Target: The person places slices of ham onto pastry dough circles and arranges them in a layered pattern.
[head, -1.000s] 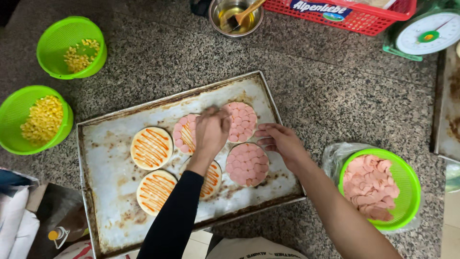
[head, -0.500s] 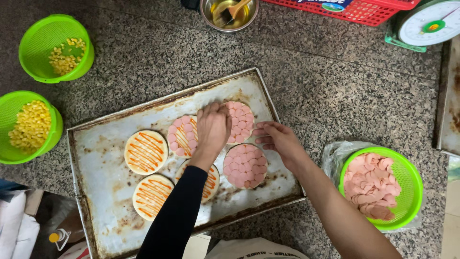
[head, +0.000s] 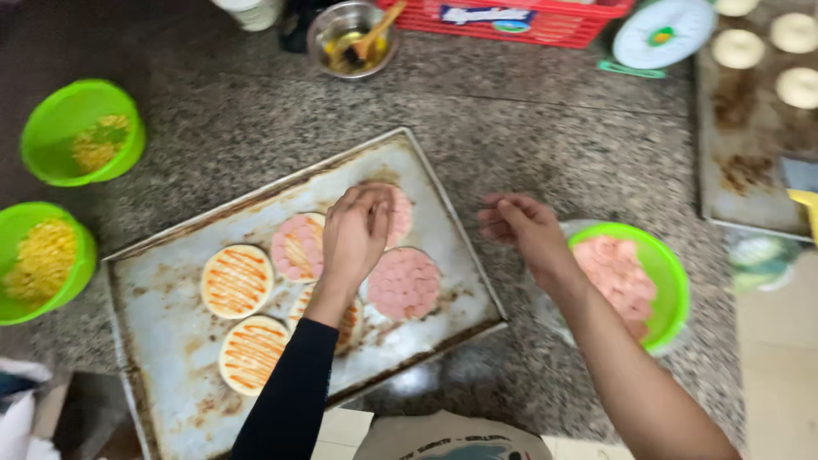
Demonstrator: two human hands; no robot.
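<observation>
A worn metal baking tray (head: 170, 400) lies on the granite counter and holds several round dough bases. Two bases (head: 236, 281) carry only orange sauce stripes; a third sits partly under my left forearm. Three others are covered with pink sausage slices, among them one (head: 405, 284) near the tray's right side. My left hand (head: 356, 232) rests palm down on the far base (head: 399, 215), fingertips bent onto its slices. My right hand (head: 520, 226) hovers past the tray's right edge, fingers loosely spread and empty, beside a green bowl (head: 669, 273) of sausage slices.
Two green bowls of corn (head: 43, 260) (head: 85, 136) stand at the left. At the back are a metal bowl with a brush (head: 349, 38), a red basket (head: 528, 17) and a kitchen scale (head: 660, 34). A second tray (head: 750, 128) with dough rounds lies far right.
My right hand has left the tray and moved right toward the sausage bowl. My left hand has stayed on the far base.
</observation>
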